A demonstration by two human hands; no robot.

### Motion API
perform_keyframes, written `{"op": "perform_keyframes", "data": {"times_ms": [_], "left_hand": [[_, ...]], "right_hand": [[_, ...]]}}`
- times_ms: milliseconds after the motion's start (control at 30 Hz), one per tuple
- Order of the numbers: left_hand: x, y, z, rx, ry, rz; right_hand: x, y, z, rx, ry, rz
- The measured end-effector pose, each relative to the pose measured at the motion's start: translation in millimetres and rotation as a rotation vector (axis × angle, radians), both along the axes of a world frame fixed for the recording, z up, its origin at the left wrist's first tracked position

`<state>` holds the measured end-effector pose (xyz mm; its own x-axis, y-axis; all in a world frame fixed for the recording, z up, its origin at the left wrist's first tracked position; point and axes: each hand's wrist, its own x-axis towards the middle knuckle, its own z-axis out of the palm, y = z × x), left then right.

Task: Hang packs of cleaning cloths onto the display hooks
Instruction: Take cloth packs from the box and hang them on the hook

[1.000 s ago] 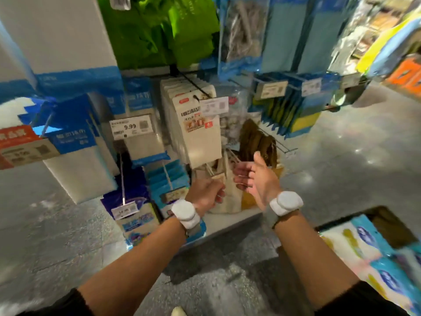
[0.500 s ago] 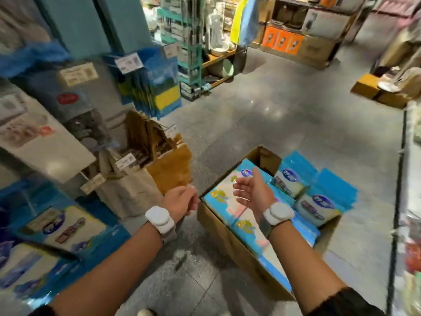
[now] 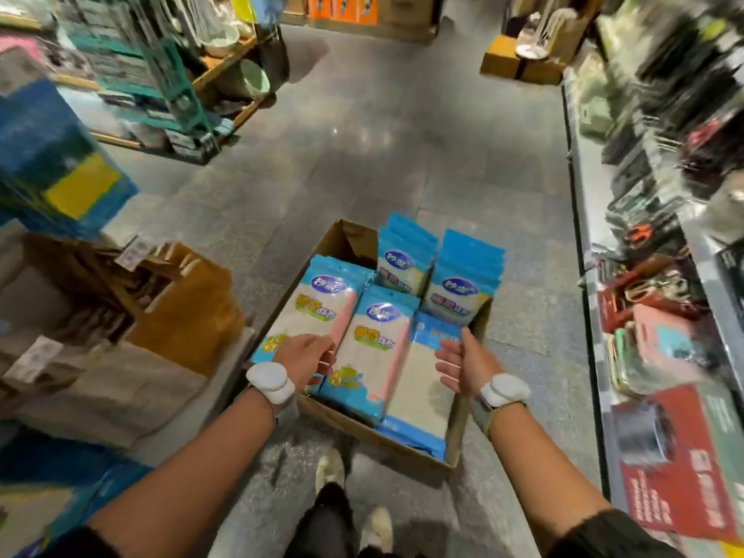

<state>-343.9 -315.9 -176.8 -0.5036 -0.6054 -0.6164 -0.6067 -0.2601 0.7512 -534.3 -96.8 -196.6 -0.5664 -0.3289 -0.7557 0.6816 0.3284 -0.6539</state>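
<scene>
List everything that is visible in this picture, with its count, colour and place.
cardboard box: one, brown, open, on the floor in the middle
flat packs of cleaning cloths: three showing, blue, beige and pink, lying in the box's near part
standing packs: two stacks, blue, upright at the box's far end
paper bags: several, brown, left of the box
hanging packs: several, blue and yellow, far left, blurred
shelf goods: many, mixed colours, right side, too blurred to name
shoes: two, pale, bottom edge
wristbands: two, white, one on each wrist
left hand: one, over the flat packs, grip unclear
right hand: one, open, above the right flat pack
</scene>
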Motion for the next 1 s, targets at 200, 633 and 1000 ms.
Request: {"op": "perform_keyframes", "data": {"times_ms": [200,633,1000], "left_hand": [[-43.8,-11.8,-29.4,0.084,-0.076,-0.137],[-171.5,-74.9,-81.4,0.072,-0.170,-0.409],[-271.4,-49.7,-114.1,-0.083,-0.182,-0.628]], "right_hand": [[-15.9,12.6,-23.7,0.074,-0.016,-0.081],[-78.0,-39.2,-55.4,0.245,-0.025,-0.142],[-153.4,-18.8,-95.9,0.513,0.259,0.082]]}}
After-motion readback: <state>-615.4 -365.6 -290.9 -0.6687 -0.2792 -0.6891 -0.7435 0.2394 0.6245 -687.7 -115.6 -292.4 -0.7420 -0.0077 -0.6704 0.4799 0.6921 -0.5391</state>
